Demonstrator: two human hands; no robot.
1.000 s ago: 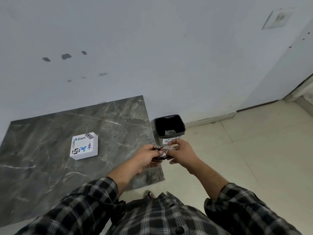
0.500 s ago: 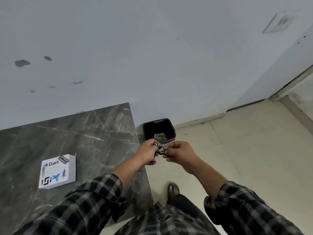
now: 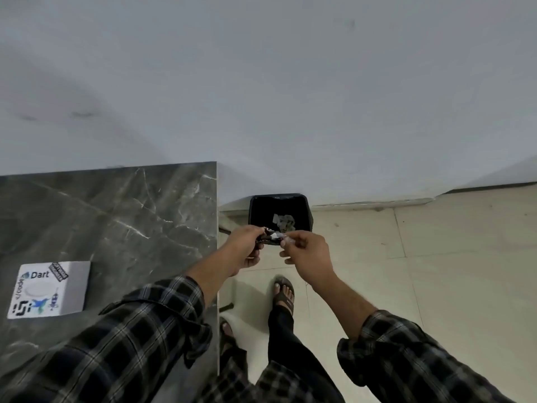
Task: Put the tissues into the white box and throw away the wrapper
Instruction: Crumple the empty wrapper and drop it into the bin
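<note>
My left hand (image 3: pixel 242 248) and my right hand (image 3: pixel 305 253) both pinch a small dark wrapper (image 3: pixel 268 238) with a pale strip at its right end, held just above the near rim of the black bin (image 3: pixel 308 207) on the floor. Several grey scraps lie inside the bin. The white box (image 3: pixel 49 289), printed with "Dart" and stickers, sits on the dark marble table (image 3: pixel 122 216) at the left, well away from both hands. Tissues inside the box cannot be seen.
The table's right edge runs down beside my left forearm. The bin stands against the pale wall on beige floor tiles. My sandalled feet (image 3: pixel 283 292) are on the floor below the hands.
The view has swung right and down, so the box now sits at the far left. My hands have drawn slightly apart with the wrapper and are closer over the bin.
</note>
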